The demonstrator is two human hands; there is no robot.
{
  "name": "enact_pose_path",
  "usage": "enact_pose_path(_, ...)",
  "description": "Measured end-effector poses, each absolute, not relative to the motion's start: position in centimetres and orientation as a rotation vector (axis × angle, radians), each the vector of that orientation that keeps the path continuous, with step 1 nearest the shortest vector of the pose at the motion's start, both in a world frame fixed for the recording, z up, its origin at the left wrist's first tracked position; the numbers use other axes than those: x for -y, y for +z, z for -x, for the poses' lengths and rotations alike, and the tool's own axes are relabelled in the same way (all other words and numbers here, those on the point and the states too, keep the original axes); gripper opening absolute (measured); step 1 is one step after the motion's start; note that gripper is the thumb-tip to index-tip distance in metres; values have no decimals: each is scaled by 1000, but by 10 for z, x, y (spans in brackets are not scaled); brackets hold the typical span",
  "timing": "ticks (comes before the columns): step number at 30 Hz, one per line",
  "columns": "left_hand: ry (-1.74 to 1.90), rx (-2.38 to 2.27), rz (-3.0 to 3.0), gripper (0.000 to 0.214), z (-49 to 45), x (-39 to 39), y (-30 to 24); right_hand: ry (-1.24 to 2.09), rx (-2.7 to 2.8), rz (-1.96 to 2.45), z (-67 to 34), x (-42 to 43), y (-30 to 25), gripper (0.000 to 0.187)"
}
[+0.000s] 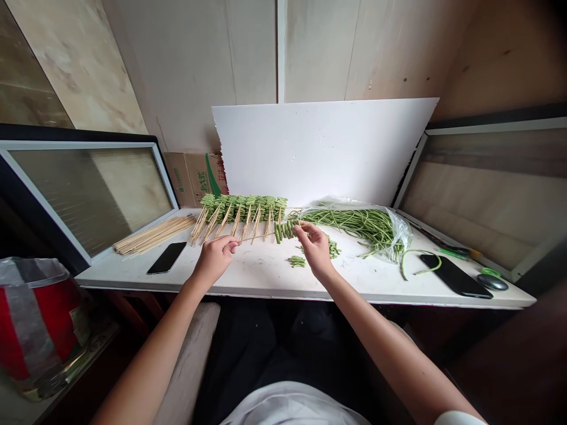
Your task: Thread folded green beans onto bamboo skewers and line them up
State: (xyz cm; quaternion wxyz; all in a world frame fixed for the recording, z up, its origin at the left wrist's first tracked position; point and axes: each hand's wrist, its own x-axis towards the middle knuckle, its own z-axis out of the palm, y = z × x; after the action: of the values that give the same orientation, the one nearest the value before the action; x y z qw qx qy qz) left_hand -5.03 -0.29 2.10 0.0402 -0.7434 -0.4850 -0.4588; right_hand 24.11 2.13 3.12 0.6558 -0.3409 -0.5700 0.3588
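Between the left hand [215, 258] and the right hand [315, 251], a thin bamboo skewer [261, 235] runs nearly level above the table [266, 283]. The left fingers are closed on its near end and hide it. The right fingers pinch short pieces of green long bean [284, 230] threaded on the skewer, covering its far end, so the tip cannot be seen. Just beyond the fingers, a row of bean-laden skewers [241, 208] lies on the table, its pieces crowded together. Right of the fingers, long beans [354, 224] spill from a clear plastic bag [394, 233] that blurs those inside. Loose bean pieces [296, 261] lie just below the right fingers.
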Motion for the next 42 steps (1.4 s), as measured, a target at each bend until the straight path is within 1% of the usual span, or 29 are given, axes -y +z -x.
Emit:
enact_pose_path(10, -1394, 1533, 2294, 26, 56, -2, 19, 852, 1445, 803, -252, -32, 28, 39)
enact_pose_path(21, -1395, 1571, 2303, 26, 62, -3, 16, 872, 1524, 797, -257, -34, 30, 43)
enact_pose_path(25, -1405, 1596, 2247, 27, 68, -4, 19, 757, 1580, 835, -271, -48, 26, 44)
enact_pose_path(28, -1414, 1626, 2212, 27, 72, -4, 21, 657, 1711, 890, -286, -63, 16, 38)
enact_pose_path(32, -1424, 1628, 2207, 27, 72, -4, 23, 701, 2009, 986, -300, -77, -2, 19)
enact_pose_path(35, -1422, 1617, 2230, 26, 71, -4, 23, 511, 2145, 1096, -300, -80, -12, 9)
enact_pose_path(37, -1418, 1614, 2241, 26, 71, -3, 23, 418, 2204, 1158, -298, -79, -16, 7)
enact_pose_path(40, -1415, 1620, 2240, 26, 71, -3, 22, 357, 2255, 1170, -295, -78, -17, 11)
enact_pose_path(42, -1414, 1623, 2242, 26, 71, -3, 22, 292, 2275, 1169, -294, -77, -16, 10)
